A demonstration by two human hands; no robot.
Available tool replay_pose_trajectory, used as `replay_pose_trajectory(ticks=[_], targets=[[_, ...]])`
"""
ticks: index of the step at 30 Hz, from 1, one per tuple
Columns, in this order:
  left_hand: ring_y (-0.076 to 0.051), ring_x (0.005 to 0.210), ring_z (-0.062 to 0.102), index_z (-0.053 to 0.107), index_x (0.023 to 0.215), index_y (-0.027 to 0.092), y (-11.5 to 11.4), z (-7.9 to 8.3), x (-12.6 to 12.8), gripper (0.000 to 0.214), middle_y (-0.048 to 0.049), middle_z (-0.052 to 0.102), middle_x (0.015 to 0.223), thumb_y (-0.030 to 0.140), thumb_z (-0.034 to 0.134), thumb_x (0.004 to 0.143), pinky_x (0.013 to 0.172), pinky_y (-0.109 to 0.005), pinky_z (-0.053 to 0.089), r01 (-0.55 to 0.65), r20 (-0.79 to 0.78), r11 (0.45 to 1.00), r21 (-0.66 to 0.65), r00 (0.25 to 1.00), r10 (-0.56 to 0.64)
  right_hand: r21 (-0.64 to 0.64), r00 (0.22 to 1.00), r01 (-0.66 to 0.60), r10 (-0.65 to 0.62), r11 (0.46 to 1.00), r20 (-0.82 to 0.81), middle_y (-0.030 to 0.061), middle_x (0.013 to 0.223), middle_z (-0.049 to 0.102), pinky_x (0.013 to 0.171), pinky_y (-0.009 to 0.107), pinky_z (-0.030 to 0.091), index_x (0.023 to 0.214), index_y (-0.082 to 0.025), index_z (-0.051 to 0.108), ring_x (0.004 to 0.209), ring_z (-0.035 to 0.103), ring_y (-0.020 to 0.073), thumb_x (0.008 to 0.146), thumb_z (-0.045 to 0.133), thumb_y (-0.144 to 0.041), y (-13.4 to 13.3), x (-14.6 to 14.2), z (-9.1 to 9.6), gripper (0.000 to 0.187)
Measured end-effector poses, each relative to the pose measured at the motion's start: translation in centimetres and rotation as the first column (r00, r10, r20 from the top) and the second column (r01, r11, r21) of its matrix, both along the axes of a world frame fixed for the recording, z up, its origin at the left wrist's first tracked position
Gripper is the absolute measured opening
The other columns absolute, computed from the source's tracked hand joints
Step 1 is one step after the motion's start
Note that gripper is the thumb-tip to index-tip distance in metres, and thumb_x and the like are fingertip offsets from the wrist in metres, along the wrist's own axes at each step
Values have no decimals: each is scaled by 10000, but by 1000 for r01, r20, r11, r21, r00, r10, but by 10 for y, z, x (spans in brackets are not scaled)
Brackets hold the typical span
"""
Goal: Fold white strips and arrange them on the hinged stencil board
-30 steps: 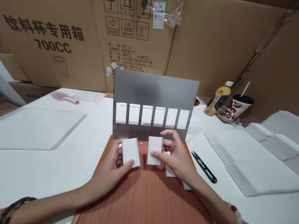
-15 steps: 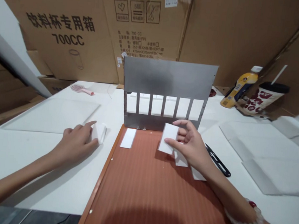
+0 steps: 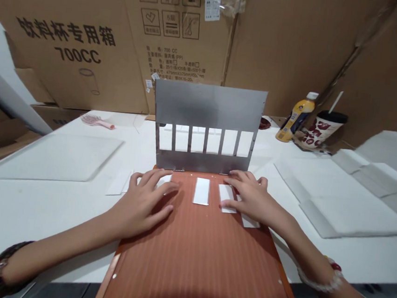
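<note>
A reddish-brown board (image 3: 194,261) lies in front of me, and a grey metal plate with a row of rectangular slots (image 3: 209,105) stands upright along its far edge. My left hand (image 3: 146,205) is over the board's left edge, fingers spread, partly covering a white card (image 3: 164,179). Another white card (image 3: 202,191) lies flat between my hands. My right hand (image 3: 250,196) has its thumb on a third card (image 3: 227,205), with fingers apart near its far end. One more card (image 3: 250,222) shows partly beneath that hand.
Thin white pieces (image 3: 118,183) lie left of the board. Translucent sheets (image 3: 57,159) are on the left, and white foam-like sheets (image 3: 341,195) on the right. Behind stand a yellow bottle (image 3: 296,116), a cup with a straw (image 3: 323,130), a pink hairbrush (image 3: 97,121) and cardboard boxes (image 3: 185,63).
My right hand has let go of the card it held; a card now lies mid-board. My left hand has moved right, from the pieces beside the board onto its edge. The view has shifted.
</note>
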State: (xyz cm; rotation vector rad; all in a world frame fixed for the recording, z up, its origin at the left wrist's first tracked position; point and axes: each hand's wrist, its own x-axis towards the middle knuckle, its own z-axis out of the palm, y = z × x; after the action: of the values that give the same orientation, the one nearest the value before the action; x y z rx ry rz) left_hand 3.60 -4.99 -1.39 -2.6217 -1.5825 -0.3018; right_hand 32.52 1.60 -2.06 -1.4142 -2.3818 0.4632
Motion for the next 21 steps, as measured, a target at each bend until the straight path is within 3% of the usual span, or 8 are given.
replay_pose_trajectory(ticks=[5,8,10,14,17,21], targets=[[-340,1223,414,502,1155,300,8,1,13,269,-72,444,1351,365,456,899,917,-511,311,23,109,999,-28,994,-19,-84,996,-39,31,996,-87,79,1099,606,881,537,328,834,-227,504,1057,512,345,615,785,-359,-3,8,-4,379],[-294,1201,440,490,1157,297,9,4,20,263,-47,490,1309,365,468,904,923,-482,323,35,186,997,-62,982,-22,-135,978,-46,17,990,-208,29,883,604,738,401,428,927,-237,429,815,581,230,755,648,-360,-3,2,-2,304],[-272,1180,460,488,1152,293,9,5,21,262,-37,520,1277,371,484,902,930,-475,321,47,209,995,-83,977,-28,-183,923,-48,-26,982,-384,-14,770,556,623,326,436,1032,-247,369,682,567,178,821,565,-353,-3,-3,4,307],[-277,1139,487,516,1112,289,10,6,15,263,-29,559,1234,420,527,884,919,-496,319,9,227,998,-65,974,6,-269,695,-63,-151,961,-703,-86,636,459,527,282,396,1118,-262,289,554,526,147,727,687,-357,-9,-16,22,567],[-253,1105,507,552,1074,299,8,11,15,250,-7,597,1167,459,554,881,927,-476,353,16,372,993,-117,928,29,-276,643,-77,-164,958,-748,-74,665,520,505,285,396,1101,-260,284,518,542,143,712,696,-369,-17,-23,32,577],[-206,1041,548,630,972,287,-1,24,38,202,12,644,1043,451,612,855,935,-409,407,154,611,966,-210,792,6,-224,583,-114,-117,968,-804,-37,734,613,595,314,467,1105,-260,285,633,603,173,699,712,-354,-28,-32,37,596]])
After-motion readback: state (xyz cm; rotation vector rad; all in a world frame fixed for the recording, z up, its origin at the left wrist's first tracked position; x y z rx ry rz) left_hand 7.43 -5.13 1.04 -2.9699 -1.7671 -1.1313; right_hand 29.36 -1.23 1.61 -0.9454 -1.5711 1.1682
